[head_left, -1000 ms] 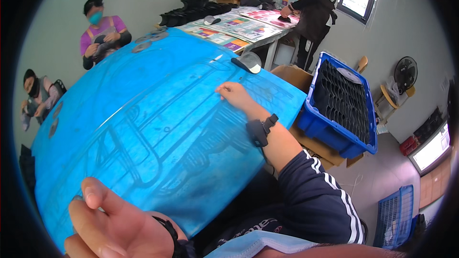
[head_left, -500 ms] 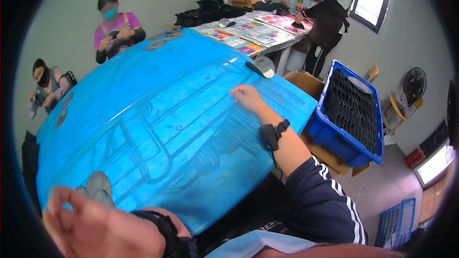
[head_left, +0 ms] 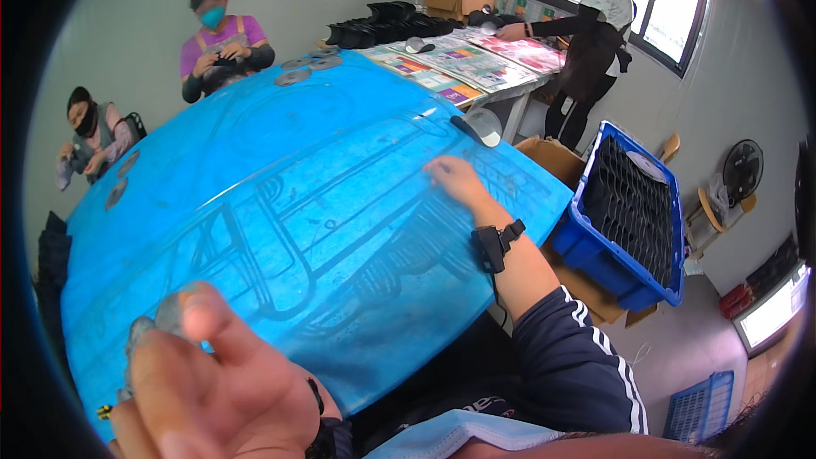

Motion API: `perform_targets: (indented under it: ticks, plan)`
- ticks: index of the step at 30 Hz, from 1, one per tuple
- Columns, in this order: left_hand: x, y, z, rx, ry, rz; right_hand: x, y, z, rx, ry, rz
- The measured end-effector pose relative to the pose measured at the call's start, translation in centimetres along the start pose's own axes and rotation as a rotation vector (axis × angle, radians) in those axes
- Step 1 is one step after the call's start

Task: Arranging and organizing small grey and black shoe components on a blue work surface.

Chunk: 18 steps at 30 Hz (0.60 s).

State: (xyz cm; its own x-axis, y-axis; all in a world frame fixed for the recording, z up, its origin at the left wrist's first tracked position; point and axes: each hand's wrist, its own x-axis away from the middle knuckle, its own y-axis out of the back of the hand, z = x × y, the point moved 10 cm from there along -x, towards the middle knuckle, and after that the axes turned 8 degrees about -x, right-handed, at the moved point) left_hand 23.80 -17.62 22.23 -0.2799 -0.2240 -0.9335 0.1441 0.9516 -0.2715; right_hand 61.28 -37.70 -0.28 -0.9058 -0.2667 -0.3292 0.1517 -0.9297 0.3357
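Observation:
At the lower left, my left hand (head_left: 212, 374) is raised over the table, large and close, thumb and forefinger apart. Just beyond its thumb lie rounded grey pieces (head_left: 170, 314), partly covered by the hand; whether fingers touch them is unclear. My right hand (head_left: 456, 180), a black device strapped to its wrist, hovers over the blue tabletop (head_left: 374, 204) with fingers curled in and nothing visible in them. Nearest to it is a curved piece with a black edge and pale grey rounded part (head_left: 483, 127), lying at the table's right corner.
A blue crate (head_left: 625, 285) packed with rows of black curved pieces stands at the right over cardboard. Two people sit across the table, beside flat grey discs (head_left: 293, 77). Another person stands at the back table (head_left: 510, 89), which bears printed sheets and black stacks.
My left hand has moved up and right towards the grey pieces, its thumb now beside them. My right hand stays nearly in place. The standing person has straightened and reached an arm left.

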Motion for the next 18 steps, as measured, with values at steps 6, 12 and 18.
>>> perform_targets:
  ticks: [6, 12, 18]
  plan:
    - [-0.9, -2.6, -1.5, -0.042, -0.054, 0.487, 0.1, -1.6, 0.8, -0.007, 0.009, 0.029]
    - [-1.0, -3.4, 0.5, 0.020, 0.081, 0.425, 0.2, -1.1, 0.8, -0.023, 0.013, 0.019]
    - [-0.2, -0.6, -0.7, -0.025, -0.026, 0.094, 0.4, -0.9, 1.0, 0.023, 0.014, 0.030]
